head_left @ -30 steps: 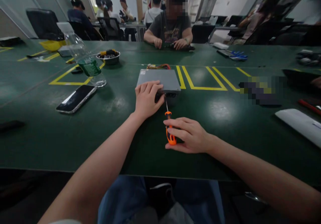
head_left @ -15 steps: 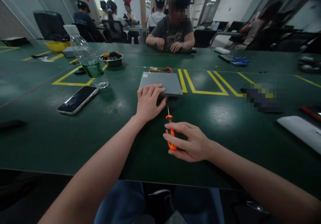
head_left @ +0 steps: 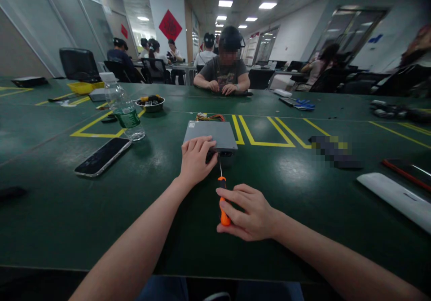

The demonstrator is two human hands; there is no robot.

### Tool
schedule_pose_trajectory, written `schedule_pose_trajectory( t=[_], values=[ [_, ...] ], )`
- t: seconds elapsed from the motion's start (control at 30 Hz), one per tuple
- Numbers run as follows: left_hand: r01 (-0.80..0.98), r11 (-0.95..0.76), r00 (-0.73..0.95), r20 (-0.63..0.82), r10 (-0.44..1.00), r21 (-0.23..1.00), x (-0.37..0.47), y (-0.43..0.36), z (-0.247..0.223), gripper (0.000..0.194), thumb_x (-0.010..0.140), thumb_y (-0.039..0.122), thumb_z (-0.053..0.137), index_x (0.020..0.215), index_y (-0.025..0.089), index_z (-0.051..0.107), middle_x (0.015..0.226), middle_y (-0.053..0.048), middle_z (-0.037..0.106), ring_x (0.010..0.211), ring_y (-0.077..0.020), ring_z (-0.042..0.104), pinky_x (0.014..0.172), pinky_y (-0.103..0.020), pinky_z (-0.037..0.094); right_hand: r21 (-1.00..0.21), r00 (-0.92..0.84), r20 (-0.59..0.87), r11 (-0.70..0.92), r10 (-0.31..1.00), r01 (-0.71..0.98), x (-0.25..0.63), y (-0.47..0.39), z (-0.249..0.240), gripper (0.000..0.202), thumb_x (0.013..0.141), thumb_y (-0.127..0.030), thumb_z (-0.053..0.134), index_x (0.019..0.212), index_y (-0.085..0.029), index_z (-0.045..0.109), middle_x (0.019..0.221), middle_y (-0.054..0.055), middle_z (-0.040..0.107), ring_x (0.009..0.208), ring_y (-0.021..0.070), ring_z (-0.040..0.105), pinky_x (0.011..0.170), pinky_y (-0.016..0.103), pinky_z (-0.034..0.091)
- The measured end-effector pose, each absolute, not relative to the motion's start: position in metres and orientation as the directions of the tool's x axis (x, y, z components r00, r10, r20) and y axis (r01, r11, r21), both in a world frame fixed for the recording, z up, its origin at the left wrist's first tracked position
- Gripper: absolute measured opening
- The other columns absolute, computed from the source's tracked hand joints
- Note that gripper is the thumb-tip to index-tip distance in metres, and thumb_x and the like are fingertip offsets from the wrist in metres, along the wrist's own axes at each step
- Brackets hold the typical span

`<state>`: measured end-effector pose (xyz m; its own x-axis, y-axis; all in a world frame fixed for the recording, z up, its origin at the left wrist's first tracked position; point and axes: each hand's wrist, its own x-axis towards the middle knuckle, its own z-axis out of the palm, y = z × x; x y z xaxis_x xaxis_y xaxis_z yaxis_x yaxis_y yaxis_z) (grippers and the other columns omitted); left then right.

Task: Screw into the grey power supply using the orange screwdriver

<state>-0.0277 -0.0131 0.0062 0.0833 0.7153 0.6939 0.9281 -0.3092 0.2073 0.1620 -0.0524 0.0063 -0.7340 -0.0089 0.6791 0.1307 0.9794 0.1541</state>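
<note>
A grey computer power supply [head_left: 215, 132] lies flat on the green table, its coloured cables [head_left: 210, 117] bunched at the far side. My left hand [head_left: 197, 161] holds it at the near left corner, fingers over the top and thumb against the near face. In my right hand [head_left: 247, 213] is an orange and black screwdriver [head_left: 223, 209], gripped by the handle between fingers and thumb. Its shaft points away from me, and the tip meets the near face of the power supply beside my left thumb. The exact spot under the tip is too small to make out.
Left of my hands are a phone [head_left: 103, 156], a plastic bottle [head_left: 126, 114] and a metal bowl [head_left: 151, 104] of small items. To the right lie a white long object [head_left: 397, 197] and a red-edged device [head_left: 409, 173]. Across the table sits a person [head_left: 224, 74].
The camera view has tilted up, so everything sits lower in the picture. My left hand stays on the power supply. My right fingers have shifted slightly around the screwdriver handle.
</note>
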Motion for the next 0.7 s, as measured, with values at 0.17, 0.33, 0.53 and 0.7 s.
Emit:
schedule_pose_trajectory(
  t=[0.17,0.33,0.53,0.7],
  values=[
    [0.922,-0.323,0.082,0.708,0.702,0.214,-0.0276,-0.0124,0.0042,0.022,0.082,0.03,0.053,0.103,0.026,0.054,0.121,-0.002,0.057,0.112,-0.0226,0.047,0.093,-0.04,0.029,0.139,-0.758,0.652,0.981,0.013,0.137,0.1639,-0.0522,0.0039,0.035,0.086,-0.045,0.054,0.098,-0.013,0.053,0.103,0.015,0.062,0.083,0.0174,0.061,0.071,0.03,0.051],
    [0.92,-0.324,0.078,0.707,0.703,0.22,-0.0278,-0.0115,0.0028,0.022,0.082,0.03,0.053,0.103,0.026,0.053,0.12,-0.001,0.057,0.112,-0.0228,0.047,0.094,-0.041,0.028,0.159,-0.832,0.555,0.98,0.009,0.117,0.164,-0.0525,0.009,0.033,0.089,-0.036,0.048,0.114,-0.014,0.051,0.108,0.018,0.058,0.099,0.0226,0.058,0.075,0.034,0.05],
    [0.927,-0.305,0.074,0.694,0.716,0.217,-0.0279,-0.0125,0.0048,0.022,0.082,0.03,0.053,0.104,0.026,0.054,0.122,-0.002,0.057,0.112,-0.023,0.047,0.093,-0.04,0.028,0.123,-0.731,0.682,0.989,-0.023,0.083,0.1631,-0.0525,0.0081,0.028,0.085,-0.031,0.056,0.103,-0.011,0.049,0.108,0.019,0.06,0.078,0.0176,0.062,0.066,0.03,0.051],
    [0.928,-0.31,0.082,0.699,0.71,0.207,-0.0279,-0.0123,0.0048,0.022,0.082,0.029,0.054,0.104,0.026,0.054,0.121,-0.002,0.057,0.113,-0.0228,0.047,0.093,-0.04,0.029,0.053,-0.727,0.686,0.993,0.042,0.107,0.1641,-0.0535,0.0069,0.033,0.088,-0.037,0.051,0.106,-0.01,0.047,0.104,0.018,0.061,0.091,0.0201,0.061,0.073,0.03,0.052]
  ],
)
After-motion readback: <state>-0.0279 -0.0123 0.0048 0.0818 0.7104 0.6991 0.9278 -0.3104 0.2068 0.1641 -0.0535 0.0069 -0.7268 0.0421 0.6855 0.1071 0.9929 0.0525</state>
